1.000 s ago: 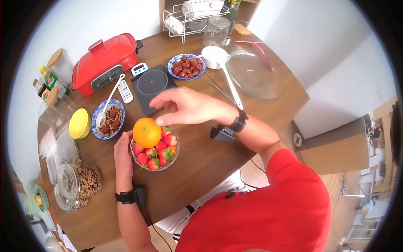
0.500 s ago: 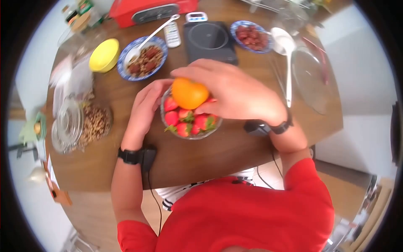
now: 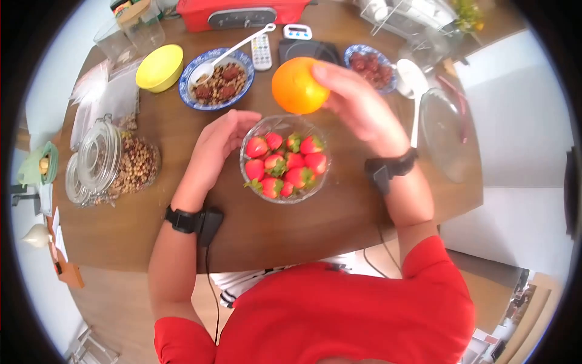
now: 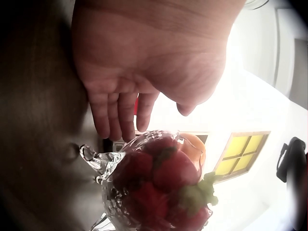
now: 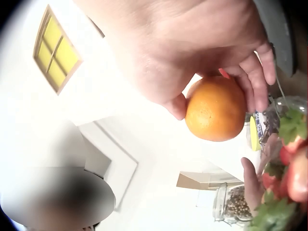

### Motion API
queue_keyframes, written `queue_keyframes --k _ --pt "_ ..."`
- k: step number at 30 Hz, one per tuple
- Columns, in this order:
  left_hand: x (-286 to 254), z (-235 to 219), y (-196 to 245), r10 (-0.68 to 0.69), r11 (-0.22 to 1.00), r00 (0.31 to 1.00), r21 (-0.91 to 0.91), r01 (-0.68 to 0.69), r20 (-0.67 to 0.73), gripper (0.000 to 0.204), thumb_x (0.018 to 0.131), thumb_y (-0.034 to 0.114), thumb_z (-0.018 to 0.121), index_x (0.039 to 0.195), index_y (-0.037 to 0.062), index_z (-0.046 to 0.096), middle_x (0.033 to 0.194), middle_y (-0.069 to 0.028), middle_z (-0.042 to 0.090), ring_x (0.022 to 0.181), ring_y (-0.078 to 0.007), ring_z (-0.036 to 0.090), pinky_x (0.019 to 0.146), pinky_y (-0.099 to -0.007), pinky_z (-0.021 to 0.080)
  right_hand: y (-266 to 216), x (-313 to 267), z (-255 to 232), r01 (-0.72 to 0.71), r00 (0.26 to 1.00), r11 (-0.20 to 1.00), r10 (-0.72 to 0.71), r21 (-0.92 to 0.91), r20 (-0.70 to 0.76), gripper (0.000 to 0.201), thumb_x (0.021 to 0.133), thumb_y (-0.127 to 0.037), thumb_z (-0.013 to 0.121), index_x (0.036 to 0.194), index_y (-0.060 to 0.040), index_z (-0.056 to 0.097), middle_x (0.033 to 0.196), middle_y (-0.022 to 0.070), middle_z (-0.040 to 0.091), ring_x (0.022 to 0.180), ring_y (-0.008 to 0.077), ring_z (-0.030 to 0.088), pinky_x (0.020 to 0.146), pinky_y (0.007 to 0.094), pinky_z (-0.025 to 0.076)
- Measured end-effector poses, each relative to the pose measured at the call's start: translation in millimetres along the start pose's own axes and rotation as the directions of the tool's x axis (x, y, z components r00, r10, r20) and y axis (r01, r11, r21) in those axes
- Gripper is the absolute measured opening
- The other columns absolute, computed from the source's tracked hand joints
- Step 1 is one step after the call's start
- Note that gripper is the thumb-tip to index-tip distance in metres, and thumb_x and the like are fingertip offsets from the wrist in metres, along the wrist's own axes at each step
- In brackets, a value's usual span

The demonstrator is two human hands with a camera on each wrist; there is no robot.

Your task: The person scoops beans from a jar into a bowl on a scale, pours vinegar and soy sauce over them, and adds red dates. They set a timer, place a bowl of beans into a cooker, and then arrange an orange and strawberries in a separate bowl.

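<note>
An orange (image 3: pixel 299 85) is gripped between the thumb and fingers of my right hand (image 3: pixel 364 109), raised behind the glass bowl. In the right wrist view the orange (image 5: pixel 216 109) sits between the thumb and the curved fingers. The footed glass bowl (image 3: pixel 325 176) holds several red strawberries (image 3: pixel 294 160) with green leaves. My left hand (image 3: pixel 219 141) is at the bowl's left side. In the left wrist view its fingers (image 4: pixel 126 113) are extended, their tips right at the bowl's rim.
Behind the bowl are a blue-patterned bowl of nuts (image 3: pixel 189 97) with a white spoon, a yellow bowl (image 3: pixel 159 68), a remote (image 3: pixel 261 52) and a dark hot plate (image 3: pixel 327 51). A glass jar (image 3: pixel 142 158) stands left; a white ladle (image 3: pixel 416 115) and glass lid (image 3: pixel 450 136) lie right.
My right hand has taken hold of the orange and lifted it off the strawberries, away toward the back. My left hand stays beside the bowl. The head view has shifted.
</note>
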State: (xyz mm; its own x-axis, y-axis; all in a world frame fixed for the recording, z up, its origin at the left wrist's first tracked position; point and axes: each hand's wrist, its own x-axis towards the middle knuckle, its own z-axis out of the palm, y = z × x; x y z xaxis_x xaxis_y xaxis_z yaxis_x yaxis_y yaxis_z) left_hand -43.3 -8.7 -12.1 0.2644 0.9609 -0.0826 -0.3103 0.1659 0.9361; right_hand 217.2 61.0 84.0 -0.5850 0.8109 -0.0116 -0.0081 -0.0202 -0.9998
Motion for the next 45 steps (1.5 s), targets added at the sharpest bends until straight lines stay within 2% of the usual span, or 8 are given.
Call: queue_keyframes --k 1,3,9,18,25,27,33,45 --pt "1 1 1 0.030 0.999 0.999 -0.011 -0.030 0.017 0.051 0.110 0.042 0.043 0.127 -0.0010 0.065 0.117 -0.0087 0.070 0.108 -0.0147 0.065 0.097 -0.0308 0.049 2 5 -3 -0.098 0.995 0.959 0.093 0.264 0.030 0.051 0.102 -0.042 0.063 0.129 0.0011 0.063 0.123 0.0122 0.070 0.104 0.0214 0.070 0.092 0.0342 0.056" --pt "0 2 1 0.004 1.000 1.000 -0.003 -0.004 -0.002 0.051 0.110 0.042 0.042 0.127 -0.0011 0.065 0.115 -0.0079 0.070 0.105 -0.0144 0.065 0.094 -0.0309 0.050 7 10 -3 -0.125 0.991 0.912 0.132 0.392 0.010 0.052 0.105 -0.045 0.054 0.129 0.0006 0.060 0.120 0.0129 0.071 0.097 0.0221 0.071 0.089 0.0364 0.058" --pt "-2 4 6 0.010 1.000 1.000 0.018 -0.010 -0.015 0.049 0.110 0.041 0.044 0.125 -0.0005 0.066 0.110 -0.0058 0.069 0.100 -0.0125 0.064 0.093 -0.0302 0.050 9 13 -8 -0.183 0.983 0.902 0.168 0.392 0.072 0.056 0.108 -0.047 0.047 0.134 0.0013 0.055 0.118 0.0166 0.070 0.102 0.0262 0.069 0.089 0.0387 0.055" --pt "-12 12 28 0.050 0.989 0.999 0.143 -0.050 0.005 0.045 0.108 0.037 0.051 0.133 0.0018 0.062 0.117 -0.0068 0.068 0.110 -0.0152 0.062 0.098 -0.0325 0.048 -9 3 -8 -0.018 1.000 0.881 0.019 0.473 0.003 0.049 0.105 -0.038 0.058 0.136 -0.0018 0.053 0.125 0.0148 0.067 0.105 0.0239 0.070 0.087 0.0376 0.058" --pt "-32 48 103 0.341 0.874 0.939 0.357 -0.330 0.034 0.050 0.094 0.018 0.073 0.139 0.0035 0.056 0.135 -0.0088 0.060 0.125 -0.0174 0.055 0.103 -0.0346 0.046 -42 -17 5 0.074 0.987 0.856 -0.137 0.511 0.086 0.051 0.101 -0.033 0.064 0.139 -0.0015 0.052 0.123 0.0118 0.065 0.100 0.0202 0.068 0.076 0.0327 0.056" --pt "-33 72 122 0.485 0.719 0.869 0.520 -0.461 0.100 0.062 0.087 0.020 0.081 0.142 0.0055 0.055 0.136 -0.0084 0.061 0.126 -0.0193 0.056 0.101 -0.0352 0.048 -53 -18 16 0.075 0.984 0.831 -0.152 0.551 0.095 0.050 0.101 -0.032 0.063 0.139 -0.0014 0.052 0.123 0.0119 0.065 0.101 0.0201 0.068 0.076 0.0314 0.056" --pt "-15 96 157 0.641 0.470 0.728 0.625 -0.624 0.244 0.078 0.077 0.025 0.089 0.144 0.0053 0.053 0.137 -0.0110 0.063 0.118 -0.0226 0.063 0.094 -0.0350 0.053 -83 -17 36 0.158 0.973 0.844 -0.222 0.512 0.065 0.049 0.102 -0.029 0.061 0.139 0.0016 0.051 0.125 0.0120 0.064 0.104 0.0203 0.067 0.080 0.0317 0.056" --pt "-2 85 155 0.586 0.535 0.786 0.634 -0.559 0.198 0.072 0.074 0.011 0.089 0.137 0.0056 0.055 0.126 -0.0098 0.066 0.106 -0.0196 0.067 0.090 -0.0329 0.056 -80 -16 34 0.266 0.961 0.931 -0.278 0.252 0.012 0.054 0.097 -0.009 0.066 0.146 0.0002 0.045 0.130 0.0115 0.062 0.113 0.0193 0.065 0.087 0.0327 0.058"
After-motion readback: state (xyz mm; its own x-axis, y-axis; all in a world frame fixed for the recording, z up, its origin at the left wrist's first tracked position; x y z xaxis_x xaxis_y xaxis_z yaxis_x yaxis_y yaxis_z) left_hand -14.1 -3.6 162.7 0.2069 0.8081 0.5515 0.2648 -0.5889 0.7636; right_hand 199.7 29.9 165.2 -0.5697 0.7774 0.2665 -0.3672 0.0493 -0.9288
